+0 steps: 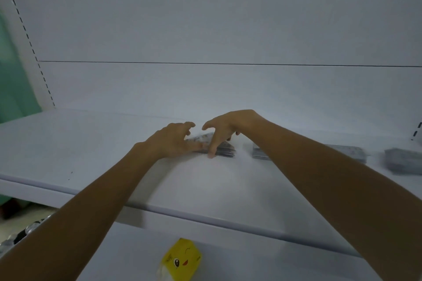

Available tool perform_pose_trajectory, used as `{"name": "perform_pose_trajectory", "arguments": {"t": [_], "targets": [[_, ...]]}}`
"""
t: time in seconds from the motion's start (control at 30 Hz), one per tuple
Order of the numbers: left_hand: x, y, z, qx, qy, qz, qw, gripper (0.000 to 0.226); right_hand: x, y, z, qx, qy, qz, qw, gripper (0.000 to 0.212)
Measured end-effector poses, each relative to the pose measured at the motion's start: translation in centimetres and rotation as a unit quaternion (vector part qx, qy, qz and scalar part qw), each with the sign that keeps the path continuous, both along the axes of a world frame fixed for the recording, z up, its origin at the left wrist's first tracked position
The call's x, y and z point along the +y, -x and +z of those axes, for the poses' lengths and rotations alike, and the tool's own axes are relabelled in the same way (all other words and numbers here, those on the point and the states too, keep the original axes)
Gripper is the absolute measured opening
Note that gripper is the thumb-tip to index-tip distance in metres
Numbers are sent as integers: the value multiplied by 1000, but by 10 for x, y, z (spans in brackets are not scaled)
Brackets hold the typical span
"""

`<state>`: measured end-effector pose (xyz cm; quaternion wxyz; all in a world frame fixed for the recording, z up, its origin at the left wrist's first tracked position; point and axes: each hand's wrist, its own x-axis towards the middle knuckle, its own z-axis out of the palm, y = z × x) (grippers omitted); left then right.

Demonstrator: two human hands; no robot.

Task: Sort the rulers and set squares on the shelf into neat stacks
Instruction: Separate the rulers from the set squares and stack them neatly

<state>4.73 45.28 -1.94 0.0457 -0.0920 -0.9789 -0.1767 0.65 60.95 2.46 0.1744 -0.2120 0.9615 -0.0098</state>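
Standing at the far left, a slotted upright (29, 39) is rising beside a blurred green surface (11, 75). A white shelf (91, 143) is stretching across the view in front of a pale back panel (205, 18). Below the shelf's front lip, a yellow box (182, 258) with a winking face is sitting on a lower white surface.

Reaching in from the lower left, the left grip (173, 141) is meeting the left end of the middle stack (225, 149) of packaged rulers or set squares, which is lying flat near the middle of the shelf. Its thumb is lying along the stack's front side and its fingers are bending claw-like above the far side; whether those fingertips are touching the stack, I cannot tell.

Coming in from the right, the right grip (226, 128) is arching over the same stack, pressing its thumb tip down at the front edge and curling its other fingers behind the far edge, so it is pinching the stack between them. The index finger is sticking out towards the left grip.

Just beside that, a second stack (259, 153) is lying flat, partly hidden under the right forearm. Further right, near the frame's edge, a third stack (404, 162) is lying apart, blurred.
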Motion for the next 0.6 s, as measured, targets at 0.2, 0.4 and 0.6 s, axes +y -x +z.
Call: {"name": "perform_pose_trajectory", "arguments": {"t": [0.2,0.4,0.6], "targets": [[31,-12,28,105,-15,-21,994,61,67,-26,37,129,108,-23,986,91],[119,-13,43,89,-23,-138,986,59,182,-53,47,152,89,-104,979,81],[236,-18,40,60,-39,-239,968,65,304,-87,29,135,67,-201,968,82]]}}
